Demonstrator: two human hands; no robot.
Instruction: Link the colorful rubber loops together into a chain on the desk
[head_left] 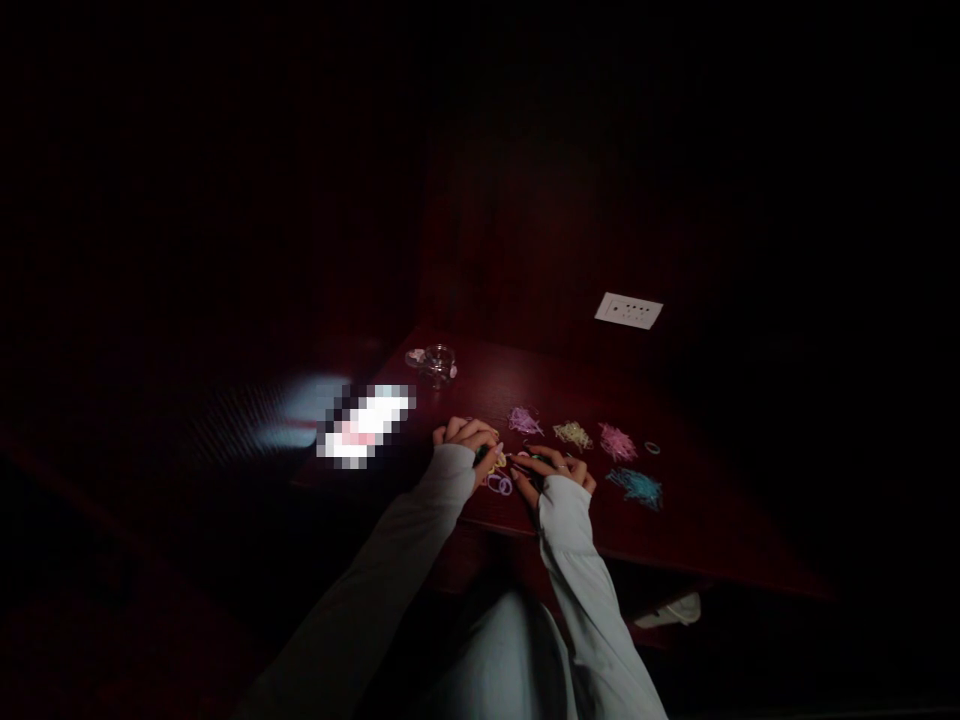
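Both my hands work low over a small mixed heap of coloured elastic hair ties on the dark red table (540,365). My left hand (463,440) curves over the heap's left side, fingers bent and thumb apart. From the right, my right hand (553,468) reaches in with forefinger stretched out and thumb a little away from it. Purple hair ties (499,485) and yellow hair ties (498,463) show between the hands; dim light and my fingers hide part of the heap. I see nothing clearly gripped.
Separate piles of thin bands lie beyond and right: purple (523,420), yellow (573,434), pink (617,442), blue (636,488). A single pale ring (652,448) lies beside them. A clear jar (437,368), a glowing screen (367,425) and a wall socket (628,311) are farther off.
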